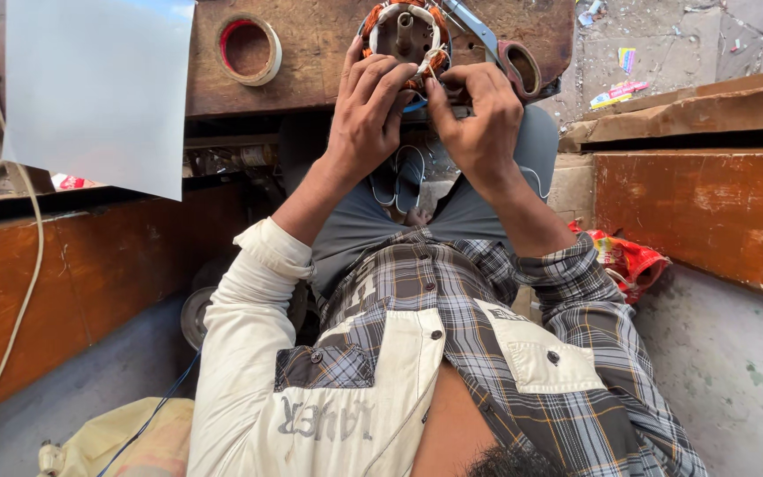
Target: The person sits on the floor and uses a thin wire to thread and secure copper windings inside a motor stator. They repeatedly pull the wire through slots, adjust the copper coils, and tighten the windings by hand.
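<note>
Both hands are at 12 o'clock, up top. The left hand (368, 106) and the right hand (479, 115) pinch a white string on the round motor coil (405, 35). A tape roll (249, 49) sits at its 9 o'clock on the wooden counter (320, 53).

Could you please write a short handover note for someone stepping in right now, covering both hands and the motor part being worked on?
Left hand: fingers closed on the lower left edge of the round motor stator, steadying it.
Right hand: fingertips pinching at the white binding on the stator's lower rim.
Stator: held up against the edge of the wooden bench, copper windings showing, white binding around the ring.
Nearby: red tape roll on the bench at left, second tape roll at right, white sheet hanging at left.
Done: binding covers most of the ring.
Left: the lower edge is in hand; how far it is finished cannot be told.
</note>
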